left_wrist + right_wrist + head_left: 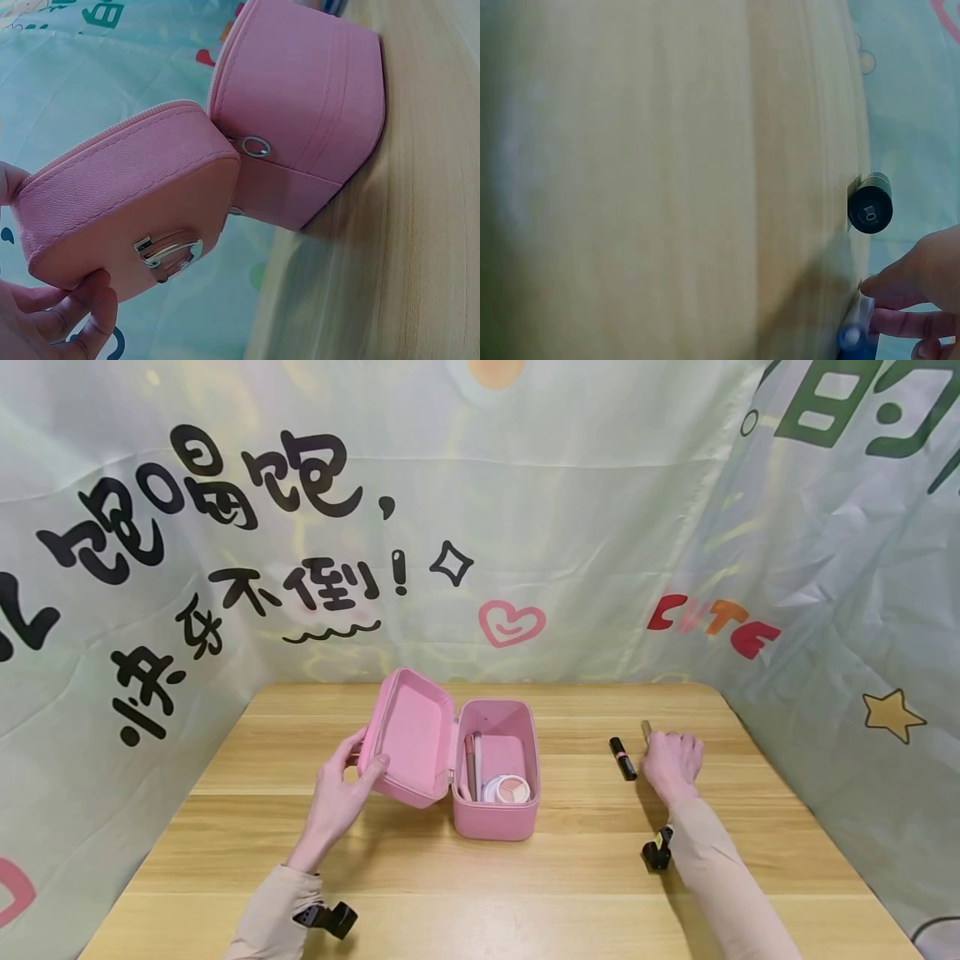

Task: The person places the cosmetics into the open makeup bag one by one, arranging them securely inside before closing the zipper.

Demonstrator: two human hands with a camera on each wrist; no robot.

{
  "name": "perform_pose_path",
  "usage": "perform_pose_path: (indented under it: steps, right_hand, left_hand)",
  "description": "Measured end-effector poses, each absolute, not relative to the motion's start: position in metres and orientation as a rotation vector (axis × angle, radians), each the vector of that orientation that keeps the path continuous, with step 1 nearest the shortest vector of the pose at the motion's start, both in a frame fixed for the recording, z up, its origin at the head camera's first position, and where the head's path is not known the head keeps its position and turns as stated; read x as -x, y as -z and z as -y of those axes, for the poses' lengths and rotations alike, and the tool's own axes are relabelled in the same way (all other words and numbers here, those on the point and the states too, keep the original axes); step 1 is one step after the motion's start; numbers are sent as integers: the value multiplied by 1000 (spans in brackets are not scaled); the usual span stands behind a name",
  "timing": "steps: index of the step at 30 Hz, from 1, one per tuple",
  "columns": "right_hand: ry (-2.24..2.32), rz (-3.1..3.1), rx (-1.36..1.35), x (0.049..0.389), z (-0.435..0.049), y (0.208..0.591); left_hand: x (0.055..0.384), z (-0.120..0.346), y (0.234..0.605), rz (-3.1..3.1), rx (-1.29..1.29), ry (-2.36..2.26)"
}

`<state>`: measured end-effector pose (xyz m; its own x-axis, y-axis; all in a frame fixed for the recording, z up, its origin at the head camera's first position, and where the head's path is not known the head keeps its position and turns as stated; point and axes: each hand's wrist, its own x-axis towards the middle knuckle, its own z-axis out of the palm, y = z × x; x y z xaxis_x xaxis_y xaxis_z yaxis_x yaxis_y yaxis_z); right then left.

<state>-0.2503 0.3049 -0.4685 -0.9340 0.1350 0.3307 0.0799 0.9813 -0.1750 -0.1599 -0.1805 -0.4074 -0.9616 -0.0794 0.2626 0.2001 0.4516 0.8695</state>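
A pink cosmetic case (495, 821) stands on the table with its lid (412, 735) swung out to the left. My left hand (337, 797) holds that lid by its outer edge, thumb on the rim; in the left wrist view, fingers (82, 307) lie against its outside below the metal handle (171, 255). To the right, my right hand (673, 767) pinches a slim tube at table level, whose gold end (646, 728) sticks out past the hand. A shiny blue end (855, 339) shows by the fingers in the right wrist view. Beside it lies a black lipstick (622, 758).
Inside the case are a round compact (513, 789) and several slim sticks, one of them a brown pencil (470, 764). The wooden table (480, 902) meets printed cloth (600, 527) at the back and sides.
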Motion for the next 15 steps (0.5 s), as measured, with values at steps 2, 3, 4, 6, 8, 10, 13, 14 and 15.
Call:
perform_pose_path:
  steps: [2, 3, 4, 6, 8, 10, 13, 14, 15]
  right_hand:
    - [-232, 2781, 166, 250, -306, 468]
    - [-235, 2782, 169, 250, -306, 468]
    - [-240, 2785, 174, 250, -306, 468]
    - [-245, 2795, 181, 250, -306, 467]
    - [-252, 2807, 187, 250, -305, 466]
    - [-254, 2817, 192, 249, -305, 465]
    - [-250, 2830, 200, 249, -304, 464]
    - [-250, 2836, 203, 249, -304, 463]
    - [-250, 2839, 205, 249, -304, 463]
  left_hand:
    - [160, 181, 407, 2445, 105, 1511]
    - [160, 181, 407, 2446, 106, 1514]
    - [160, 181, 407, 2445, 106, 1518]
    - [160, 181, 407, 2445, 105, 1523]
    - [160, 180, 406, 2437, 104, 1536]
    - [160, 180, 406, 2437, 103, 1534]
    - [160, 180, 406, 2440, 104, 1527]
    - [160, 180, 406, 2440, 104, 1526]
    - [160, 180, 406, 2439, 104, 1525]
